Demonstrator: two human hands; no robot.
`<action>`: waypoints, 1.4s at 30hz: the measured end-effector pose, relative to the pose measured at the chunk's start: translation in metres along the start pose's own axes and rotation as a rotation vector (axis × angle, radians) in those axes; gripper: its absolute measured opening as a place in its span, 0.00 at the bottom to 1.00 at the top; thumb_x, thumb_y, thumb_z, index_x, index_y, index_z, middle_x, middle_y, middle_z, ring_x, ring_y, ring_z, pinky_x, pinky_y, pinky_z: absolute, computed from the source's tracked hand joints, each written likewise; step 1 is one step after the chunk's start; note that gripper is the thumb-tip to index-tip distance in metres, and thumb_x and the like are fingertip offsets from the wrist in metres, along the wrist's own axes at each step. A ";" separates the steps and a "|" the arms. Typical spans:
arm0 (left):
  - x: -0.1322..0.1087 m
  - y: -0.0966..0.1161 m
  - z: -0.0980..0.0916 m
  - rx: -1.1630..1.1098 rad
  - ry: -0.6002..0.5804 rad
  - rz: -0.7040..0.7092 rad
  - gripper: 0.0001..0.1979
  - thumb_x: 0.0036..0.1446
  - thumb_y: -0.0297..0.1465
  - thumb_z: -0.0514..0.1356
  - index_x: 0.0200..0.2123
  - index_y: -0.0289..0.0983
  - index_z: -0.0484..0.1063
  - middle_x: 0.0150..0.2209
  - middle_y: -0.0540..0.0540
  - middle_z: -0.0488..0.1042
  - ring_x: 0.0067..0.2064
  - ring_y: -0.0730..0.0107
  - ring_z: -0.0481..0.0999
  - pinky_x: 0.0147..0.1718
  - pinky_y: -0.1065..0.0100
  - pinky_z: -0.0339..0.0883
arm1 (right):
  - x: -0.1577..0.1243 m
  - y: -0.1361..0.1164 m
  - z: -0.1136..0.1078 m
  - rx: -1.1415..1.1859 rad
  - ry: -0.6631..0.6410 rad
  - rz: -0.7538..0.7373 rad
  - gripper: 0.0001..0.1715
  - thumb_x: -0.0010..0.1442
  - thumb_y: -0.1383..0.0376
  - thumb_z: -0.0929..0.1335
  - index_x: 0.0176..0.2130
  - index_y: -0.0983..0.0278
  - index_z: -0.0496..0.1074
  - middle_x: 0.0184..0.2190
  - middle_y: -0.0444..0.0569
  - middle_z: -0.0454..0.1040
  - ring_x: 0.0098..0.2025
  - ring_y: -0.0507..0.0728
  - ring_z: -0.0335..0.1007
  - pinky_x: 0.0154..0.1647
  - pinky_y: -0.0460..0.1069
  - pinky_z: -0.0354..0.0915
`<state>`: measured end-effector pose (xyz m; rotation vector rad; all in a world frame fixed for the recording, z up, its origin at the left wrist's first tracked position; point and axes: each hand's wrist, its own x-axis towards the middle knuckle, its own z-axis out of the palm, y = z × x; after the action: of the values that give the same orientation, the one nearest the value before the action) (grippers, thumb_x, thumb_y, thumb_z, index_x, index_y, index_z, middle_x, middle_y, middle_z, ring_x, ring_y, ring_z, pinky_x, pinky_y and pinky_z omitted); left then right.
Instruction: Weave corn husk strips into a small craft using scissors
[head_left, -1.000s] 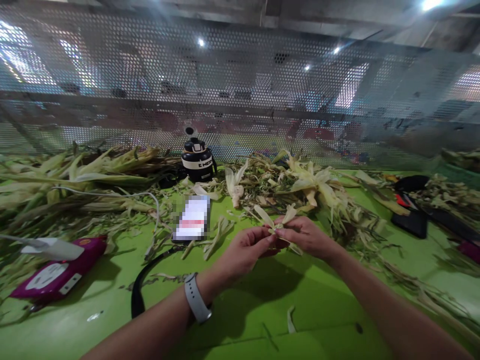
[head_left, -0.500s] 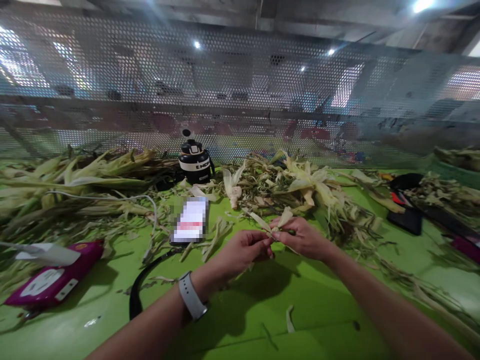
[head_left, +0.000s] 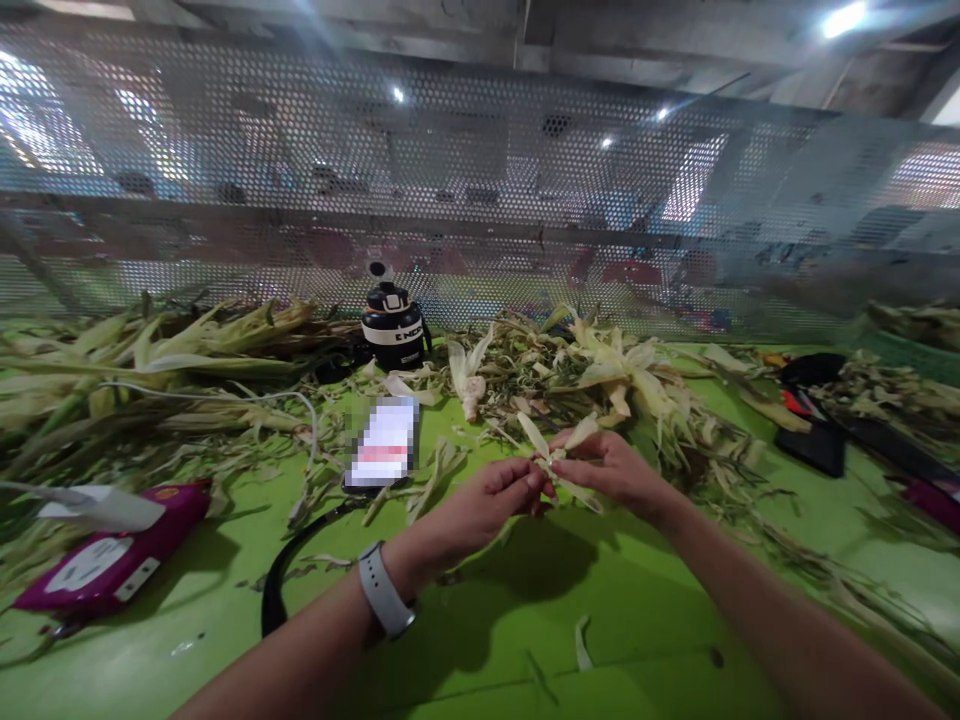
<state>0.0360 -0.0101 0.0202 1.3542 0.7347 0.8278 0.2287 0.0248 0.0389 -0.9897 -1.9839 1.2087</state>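
Note:
A small bundle of pale corn husk strips is held between both hands, its strips fanned upward and to the right. My left hand is closed, thumb and fingers pinching at the bundle's base. My right hand pinches the same bundle from the right, thumb and fingertips meeting at its centre; the fingertips are partly hidden. Beyond the hands lies a husk with a knobbly stub and a larger spread of husks.
Dried husk heaps line the back by a perforated screen. Left of the hands lie a phone, a dark bottle, a black strap and a magenta packet. A black device lies on the right.
The husk strips now stand spread wider apart. My right hand has shifted slightly right and its fingers have moved on the bundle; my left hand stays nearly in place.

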 end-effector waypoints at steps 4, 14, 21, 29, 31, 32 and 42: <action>-0.004 0.006 0.002 0.022 0.017 0.053 0.17 0.57 0.44 0.56 0.28 0.36 0.70 0.28 0.50 0.67 0.32 0.71 0.63 0.36 0.69 0.58 | -0.001 0.000 0.002 0.208 -0.006 0.086 0.23 0.43 0.58 0.77 0.38 0.65 0.76 0.39 0.51 0.76 0.42 0.59 0.72 0.47 0.55 0.66; -0.005 0.005 0.007 -0.176 -0.011 0.016 0.16 0.54 0.43 0.61 0.30 0.35 0.71 0.28 0.50 0.67 0.32 0.73 0.64 0.36 0.70 0.58 | -0.001 0.007 0.010 0.579 -0.038 0.023 0.19 0.42 0.67 0.78 0.35 0.63 0.73 0.35 0.44 0.72 0.34 0.52 0.72 0.39 0.51 0.70; -0.004 0.000 0.010 -0.271 -0.012 0.016 0.17 0.54 0.43 0.61 0.27 0.35 0.68 0.26 0.51 0.65 0.31 0.73 0.64 0.38 0.69 0.60 | -0.003 0.006 0.008 0.561 -0.092 0.006 0.17 0.46 0.68 0.77 0.37 0.65 0.73 0.37 0.47 0.72 0.35 0.53 0.72 0.35 0.49 0.71; -0.005 0.004 0.005 -0.092 0.052 0.055 0.15 0.56 0.43 0.59 0.29 0.35 0.71 0.28 0.49 0.68 0.31 0.72 0.64 0.35 0.69 0.60 | -0.001 0.006 0.010 0.615 -0.112 0.024 0.23 0.46 0.64 0.77 0.41 0.64 0.71 0.31 0.46 0.75 0.32 0.54 0.73 0.38 0.53 0.69; -0.004 0.004 0.004 -0.055 0.048 0.085 0.15 0.56 0.43 0.59 0.30 0.35 0.71 0.28 0.49 0.68 0.31 0.72 0.65 0.35 0.69 0.60 | 0.001 0.008 0.006 0.609 -0.069 0.029 0.28 0.43 0.63 0.78 0.44 0.64 0.71 0.33 0.47 0.76 0.34 0.54 0.73 0.40 0.52 0.68; -0.004 0.004 0.003 -0.043 0.050 0.095 0.15 0.57 0.43 0.58 0.30 0.35 0.71 0.28 0.49 0.68 0.31 0.72 0.65 0.35 0.69 0.60 | 0.002 0.009 0.003 0.599 -0.043 0.029 0.30 0.43 0.62 0.78 0.45 0.64 0.72 0.35 0.47 0.76 0.36 0.54 0.73 0.41 0.51 0.67; -0.002 -0.005 0.003 -0.190 0.153 0.013 0.16 0.52 0.44 0.62 0.29 0.37 0.69 0.26 0.52 0.65 0.30 0.73 0.63 0.39 0.68 0.62 | 0.006 -0.003 -0.010 0.496 0.205 0.014 0.20 0.50 0.52 0.73 0.38 0.64 0.76 0.34 0.47 0.77 0.37 0.54 0.73 0.46 0.50 0.66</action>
<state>0.0375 -0.0138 0.0158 1.1364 0.7465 0.9943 0.2329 0.0335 0.0464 -0.8312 -1.4219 1.4481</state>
